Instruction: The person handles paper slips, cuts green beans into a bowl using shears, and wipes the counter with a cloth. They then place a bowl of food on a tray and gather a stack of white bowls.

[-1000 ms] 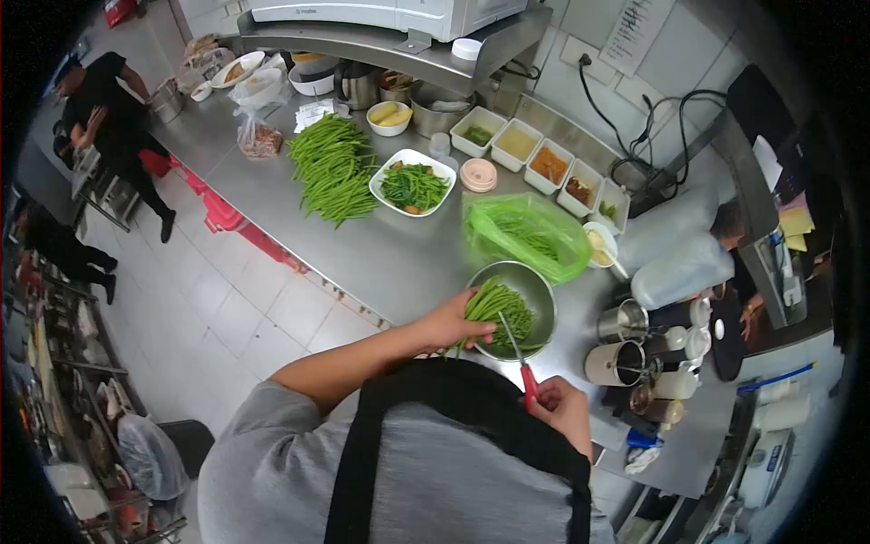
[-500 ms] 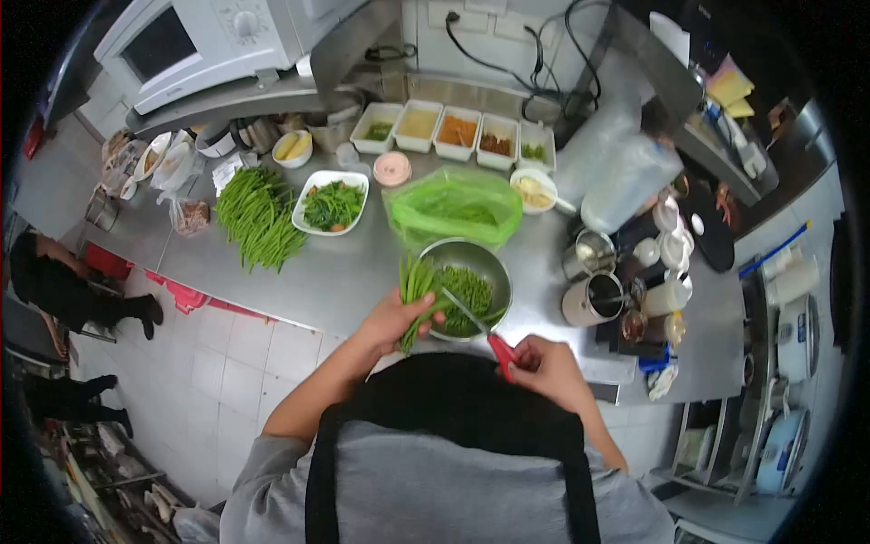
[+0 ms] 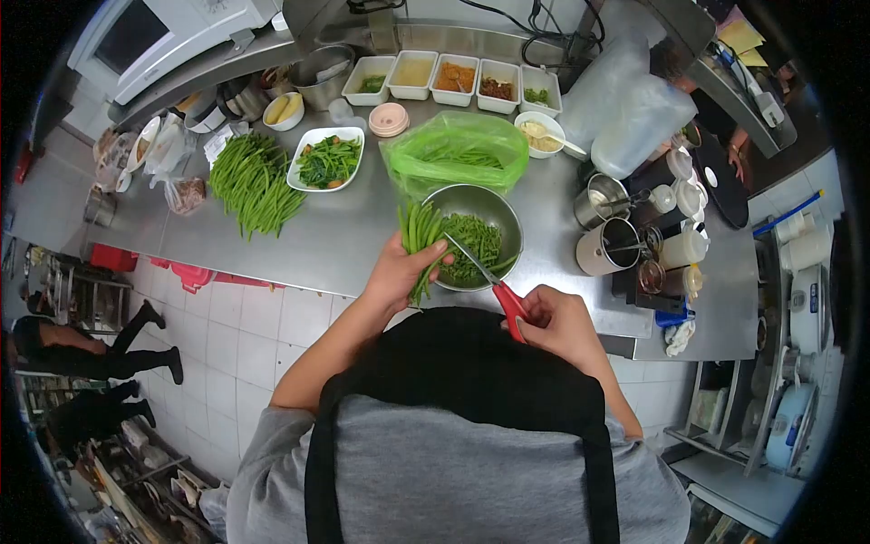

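Note:
My left hand [image 3: 401, 269] is closed around a bunch of green beans [image 3: 419, 227] at the left rim of a metal bowl [image 3: 514, 227]. Cut green pieces [image 3: 473, 245] lie in the bowl. My right hand [image 3: 555, 319] grips red-handled scissors [image 3: 510, 304]; their blades point up and left over the bowl, close to the bunch. Behind the bowl lies a green plastic bag [image 3: 453, 154] with more beans inside. A pile of long beans [image 3: 254, 186] rests on the steel counter, left of a white dish of leafy greens [image 3: 328, 161].
White containers [image 3: 453, 79] of ingredients line the back. A small bowl with a spoon [image 3: 540, 136] sits behind the bag. Metal pots [image 3: 607, 247] and bottles [image 3: 684, 247] crowd the right. People in dark clothes are at far left [image 3: 100, 349]; another person's hand [image 3: 736, 159] shows at upper right.
The view has shifted, so the counter's things appear higher. Both hands remain at the bowl with the beans and scissors. The people at far left have changed position.

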`<state>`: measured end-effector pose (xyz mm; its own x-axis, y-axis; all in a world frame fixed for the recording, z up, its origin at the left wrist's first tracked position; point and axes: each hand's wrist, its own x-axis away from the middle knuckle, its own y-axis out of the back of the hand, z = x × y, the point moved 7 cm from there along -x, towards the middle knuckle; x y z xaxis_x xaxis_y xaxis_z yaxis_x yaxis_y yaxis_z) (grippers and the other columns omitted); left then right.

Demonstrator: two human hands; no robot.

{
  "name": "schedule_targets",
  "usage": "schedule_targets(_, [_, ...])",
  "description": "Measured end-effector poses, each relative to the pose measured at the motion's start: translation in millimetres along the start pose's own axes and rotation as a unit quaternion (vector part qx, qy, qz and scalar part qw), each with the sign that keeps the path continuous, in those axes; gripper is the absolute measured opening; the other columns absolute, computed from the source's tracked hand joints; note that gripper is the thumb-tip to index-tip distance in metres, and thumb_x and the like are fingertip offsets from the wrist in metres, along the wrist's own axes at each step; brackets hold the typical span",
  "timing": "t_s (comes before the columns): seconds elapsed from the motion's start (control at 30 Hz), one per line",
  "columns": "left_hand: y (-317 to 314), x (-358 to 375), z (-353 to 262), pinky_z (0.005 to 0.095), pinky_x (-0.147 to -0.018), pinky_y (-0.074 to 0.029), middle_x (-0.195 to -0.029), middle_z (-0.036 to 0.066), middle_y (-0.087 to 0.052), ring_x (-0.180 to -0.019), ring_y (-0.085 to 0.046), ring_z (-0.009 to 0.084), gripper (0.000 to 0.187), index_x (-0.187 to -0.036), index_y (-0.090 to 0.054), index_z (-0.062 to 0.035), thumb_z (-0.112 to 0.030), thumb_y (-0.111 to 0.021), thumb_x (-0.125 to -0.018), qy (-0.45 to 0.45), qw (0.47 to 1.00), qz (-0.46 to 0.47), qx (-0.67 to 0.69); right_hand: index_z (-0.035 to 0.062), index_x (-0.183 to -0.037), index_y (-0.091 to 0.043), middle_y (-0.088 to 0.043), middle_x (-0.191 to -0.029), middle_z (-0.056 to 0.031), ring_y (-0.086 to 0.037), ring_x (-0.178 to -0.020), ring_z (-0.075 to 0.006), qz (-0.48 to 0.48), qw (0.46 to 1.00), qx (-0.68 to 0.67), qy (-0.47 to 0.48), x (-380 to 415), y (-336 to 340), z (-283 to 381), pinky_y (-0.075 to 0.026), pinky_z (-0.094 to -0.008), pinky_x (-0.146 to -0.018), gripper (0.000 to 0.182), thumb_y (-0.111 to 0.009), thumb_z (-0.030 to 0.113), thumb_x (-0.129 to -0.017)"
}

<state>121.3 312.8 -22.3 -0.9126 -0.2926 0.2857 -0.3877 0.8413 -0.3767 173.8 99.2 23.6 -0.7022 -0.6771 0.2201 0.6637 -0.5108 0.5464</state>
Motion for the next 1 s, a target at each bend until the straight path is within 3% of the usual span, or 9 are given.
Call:
schedule_targets(0.07, [-3, 1, 0, 0.0217, -0.047, -0.041, -0.078, 0.008, -0.060, -0.057, -0.053, 0.0108, 0.019, -0.096, -0.049, -0.0052, -0.012, -0.061, -0.083, -0.001, 1.000, -0.006, 0.009, 0.0001, -0.077, -0.059, -0.062, -0.063, -0.0097, -0.061, -0.056, -0.0164, 0.002, 0.999, -0.053, -0.009, 0, -3, -6, -0.046, -0.0262, -0.054, 0.022, -0.069, 0.018, -0.070])
schedule_targets(0.27, [2, -2, 4, 0.0212, -0.048, -0.042, -0.085, 0.005, -0.059, -0.072, -0.059, 0.0122, 0.022, -0.101, -0.049, -0.0031, -0.008, -0.060, -0.083, -0.075, 0.995, -0.047, -0.040, -0.0019, -0.077, -0.059, -0.063, -0.065, -0.0092, -0.060, -0.059, -0.0122, 0.034, 0.996, -0.073, -0.035, -2, -5, -8, -0.046, -0.0244, -0.056, 0.019, -0.067, 0.015, -0.073])
schedule_targets(0.47, [4, -2, 6, 0.0207, -0.048, -0.043, -0.084, 0.004, -0.060, -0.068, -0.059, 0.0092, 0.028, -0.105, -0.049, -0.0010, -0.006, -0.062, -0.081, -0.112, 0.988, -0.060, -0.094, -0.0012, -0.075, -0.060, -0.060, -0.061, -0.0047, -0.054, -0.055, -0.0080, 0.058, 0.990, -0.111, -0.056, -7, -13, -17, -0.042, -0.0227, -0.051, 0.021, -0.070, 0.017, -0.073])
schedule_targets(0.67, [3, -6, 14, 0.0210, -0.047, -0.043, -0.084, 0.006, -0.061, -0.067, -0.060, 0.0100, 0.036, -0.112, -0.047, 0.0016, -0.003, -0.062, -0.079, -0.023, 0.986, 0.003, -0.166, 0.0001, -0.072, -0.059, -0.057, -0.058, -0.0016, -0.049, -0.051, -0.0053, 0.074, 0.979, -0.164, -0.093, -17, -20, -26, -0.037, -0.0200, -0.047, 0.026, -0.073, 0.022, -0.073])
schedule_targets(0.77, [0, -4, 13, 0.0208, -0.047, -0.042, -0.082, 0.005, -0.060, -0.066, -0.058, 0.0101, 0.026, -0.103, -0.049, -0.0011, -0.003, -0.061, -0.080, -0.001, 0.987, -0.006, -0.160, 0.0003, -0.072, -0.058, -0.057, -0.058, -0.0012, -0.049, -0.051, -0.0050, 0.086, 0.979, -0.160, -0.098, -20, -19, -29, -0.037, -0.0200, -0.046, 0.026, -0.073, 0.021, -0.073])
schedule_targets(1.0, [5, -12, 5, 0.0211, -0.045, -0.041, -0.078, 0.006, -0.059, -0.061, -0.056, 0.0105, 0.023, -0.101, -0.049, -0.0014, -0.004, -0.060, -0.081, 0.017, 0.983, 0.032, -0.182, 0.0005, -0.075, -0.058, -0.060, -0.065, -0.0032, -0.052, -0.055, -0.0057, 0.085, 0.979, -0.144, -0.114, -8, 0, -36, -0.040, -0.0203, -0.048, 0.014, -0.067, 0.012, -0.076])
